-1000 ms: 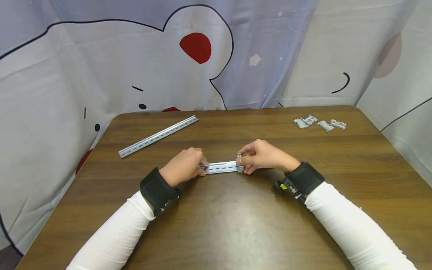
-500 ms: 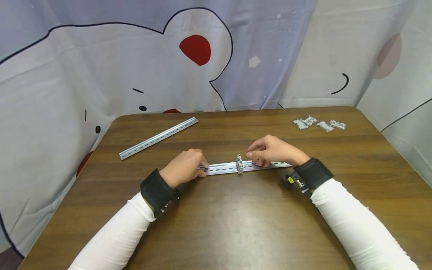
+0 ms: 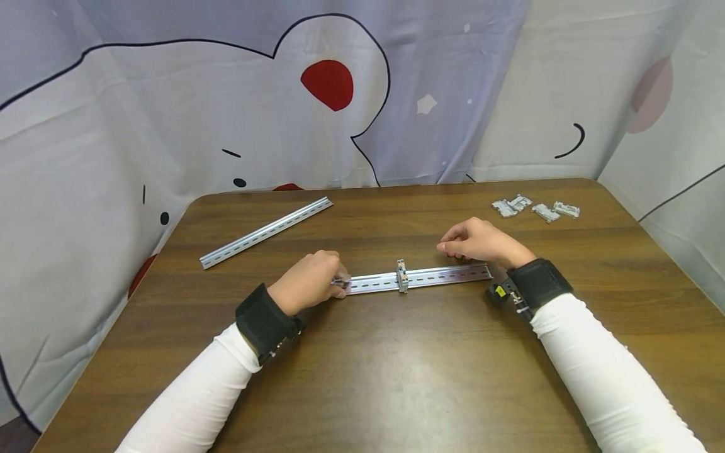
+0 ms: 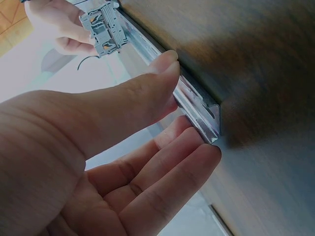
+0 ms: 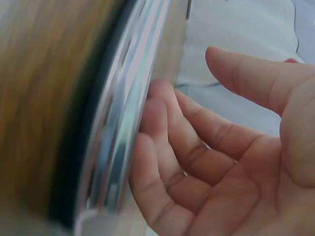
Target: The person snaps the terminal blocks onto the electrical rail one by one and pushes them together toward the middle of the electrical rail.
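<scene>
A slotted metal DIN rail point(image 3: 442, 275) lies across the middle of the table, with a grey terminal block point(image 3: 402, 277) standing on it near its centre. My left hand point(image 3: 310, 281) pinches the rail's left end between thumb and fingers; the left wrist view shows the thumb point(image 4: 162, 73) on the rail's edge. Just behind the rail's right half is my right hand point(image 3: 481, 242), its fingers loosely bent and holding nothing. In the right wrist view the thumb stands apart from the fingers, and the fingertips point(image 5: 152, 113) are close beside the rail; whether they touch it I cannot tell.
Another slotted rail point(image 3: 266, 233) lies slantwise at the back left of the wooden table point(image 3: 374, 371). Several loose terminal blocks point(image 3: 545, 212) are grouped at the back right. A printed curtain point(image 3: 226, 107) hangs behind the table.
My right hand has let go of the terminal block and moved right and back, off the rail. The block stays standing on the rail. My left hand keeps its hold in the same place.
</scene>
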Demonstrator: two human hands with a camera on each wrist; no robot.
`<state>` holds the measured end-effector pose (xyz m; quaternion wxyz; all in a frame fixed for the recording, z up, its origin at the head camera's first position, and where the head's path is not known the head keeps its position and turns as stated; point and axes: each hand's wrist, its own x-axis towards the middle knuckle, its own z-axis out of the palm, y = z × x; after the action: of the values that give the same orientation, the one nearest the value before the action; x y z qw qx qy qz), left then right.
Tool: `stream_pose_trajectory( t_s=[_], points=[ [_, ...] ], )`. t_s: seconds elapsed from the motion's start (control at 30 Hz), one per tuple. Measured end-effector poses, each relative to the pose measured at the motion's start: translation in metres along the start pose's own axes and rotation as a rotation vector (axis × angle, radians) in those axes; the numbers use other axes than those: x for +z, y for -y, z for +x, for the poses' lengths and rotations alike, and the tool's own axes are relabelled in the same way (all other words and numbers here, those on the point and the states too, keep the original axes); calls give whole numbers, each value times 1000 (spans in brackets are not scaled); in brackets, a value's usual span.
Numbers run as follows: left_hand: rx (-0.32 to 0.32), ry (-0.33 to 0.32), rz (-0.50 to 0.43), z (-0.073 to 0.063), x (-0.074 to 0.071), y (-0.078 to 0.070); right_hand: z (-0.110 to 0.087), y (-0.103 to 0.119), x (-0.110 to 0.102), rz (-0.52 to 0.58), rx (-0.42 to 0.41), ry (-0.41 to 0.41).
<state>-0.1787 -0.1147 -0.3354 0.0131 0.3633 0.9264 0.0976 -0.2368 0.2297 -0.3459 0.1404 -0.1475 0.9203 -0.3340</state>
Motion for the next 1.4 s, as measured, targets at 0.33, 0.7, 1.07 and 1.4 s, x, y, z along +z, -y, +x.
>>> stream_pose_trajectory(
  t_s=[0.33, 0.7, 1.07, 1.4],
  points=[
    [1, 1, -8, 0, 2, 1, -1, -29, -20, -263, 63, -141],
    [7, -4, -16, 0, 3, 2, -5, -42, -31, -429, 111, -131],
    [1, 6, -34, 1, 3, 2, -5, -55, -37, -414, 160, -71],
    [-19, 11, -32, 2, 1, 4, -5, -55, -39, -433, 91, -100]
  ],
)
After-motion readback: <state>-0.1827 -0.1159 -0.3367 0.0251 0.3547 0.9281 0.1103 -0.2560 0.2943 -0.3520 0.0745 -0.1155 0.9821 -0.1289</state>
